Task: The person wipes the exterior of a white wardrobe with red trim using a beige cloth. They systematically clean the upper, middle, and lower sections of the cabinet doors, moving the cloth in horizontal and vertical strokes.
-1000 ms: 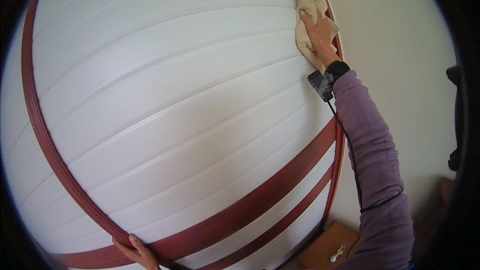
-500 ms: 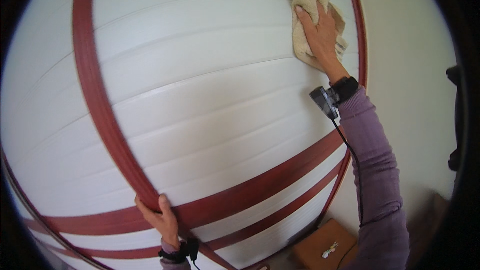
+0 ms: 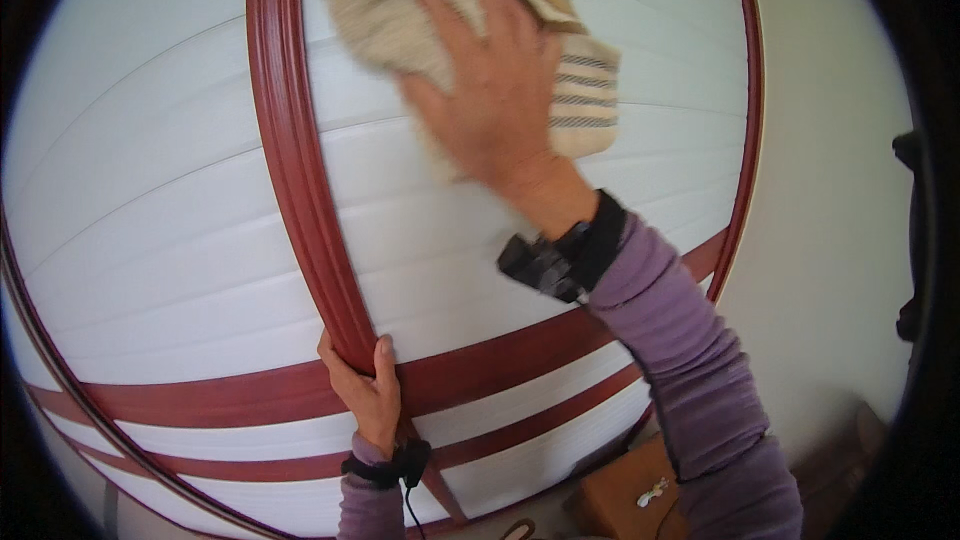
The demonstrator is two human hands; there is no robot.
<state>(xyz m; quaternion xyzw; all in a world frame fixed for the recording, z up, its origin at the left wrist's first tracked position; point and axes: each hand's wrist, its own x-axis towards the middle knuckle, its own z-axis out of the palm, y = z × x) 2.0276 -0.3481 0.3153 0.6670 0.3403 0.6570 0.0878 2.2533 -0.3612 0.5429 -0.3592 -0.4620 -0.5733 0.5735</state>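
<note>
A beige towel (image 3: 585, 105) with dark stripes near one end lies bunched against the white panelled door (image 3: 430, 250). My right hand (image 3: 500, 90) holds it to the upper panel, fingers pressed into its folds; the cloth and hand are slightly blurred. Lower down, my left hand (image 3: 368, 395) is wrapped round the dark red upright strip (image 3: 285, 120) of the door frame, thumb on its right side and fingers on its left. The strip meets a wide red crossband (image 3: 500, 365) right by this hand.
A pale wall (image 3: 820, 190) runs along the right beyond the door's red edge. On the floor at lower right stands a brown box (image 3: 610, 495) with a small white item (image 3: 653, 492) on top. Dark objects (image 3: 908, 240) show at the far right rim.
My right hand has swept the towel left across the panel, from near the right edge toward the upright strip. The view has shifted; my left hand stays on the strip.
</note>
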